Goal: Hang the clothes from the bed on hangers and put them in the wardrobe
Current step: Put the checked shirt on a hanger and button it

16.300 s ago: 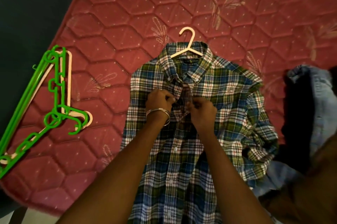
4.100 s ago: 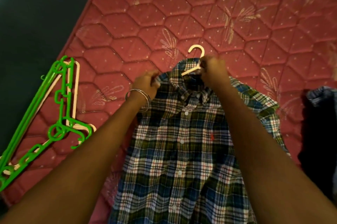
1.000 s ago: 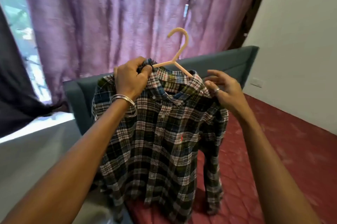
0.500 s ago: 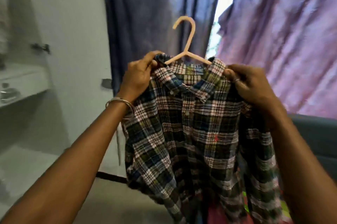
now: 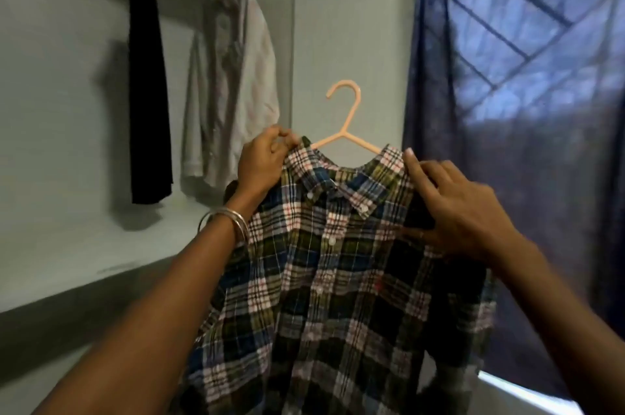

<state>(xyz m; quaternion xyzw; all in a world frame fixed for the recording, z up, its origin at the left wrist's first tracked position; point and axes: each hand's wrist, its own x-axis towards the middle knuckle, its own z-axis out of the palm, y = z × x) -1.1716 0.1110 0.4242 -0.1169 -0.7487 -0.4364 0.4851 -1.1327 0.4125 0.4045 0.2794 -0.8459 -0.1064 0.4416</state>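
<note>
Centre of the frame: the plaid shirt (image 5: 338, 279), buttoned and hung on a peach hanger (image 5: 345, 130), held up in front of me between both hands. My left hand (image 5: 262, 164), with a metal bangle (image 5: 225, 223) at the wrist, pinches the shirt's shoulder at the collar's left edge, fingers curled over the fabric just below the hanger's left arm. My right hand (image 5: 453, 208) lies on the opposite shoulder with the fingers fairly straight, one fingertip reaching the collar's right edge; the thumb side is tucked against the cloth, and I cannot tell whether it grips a fold or only presses. The hanger's hook rises clear above the collar, between my two hands and touching neither. Upper left of the frame: the open wardrobe (image 5: 67, 110), with a white shirt (image 5: 233, 83) and a black garment (image 5: 148, 76) hanging inside, both well to the left of the plaid shirt. Their hangers and the rail are blurred or cut off by the top edge. Right side of the frame: a dark blue curtain (image 5: 507, 110) with window bars showing through it. The shirt's hem runs out of the bottom edge, its right sleeve is lost in shadow behind my right forearm, and the hanger's arms are hidden inside the shoulders.
</note>
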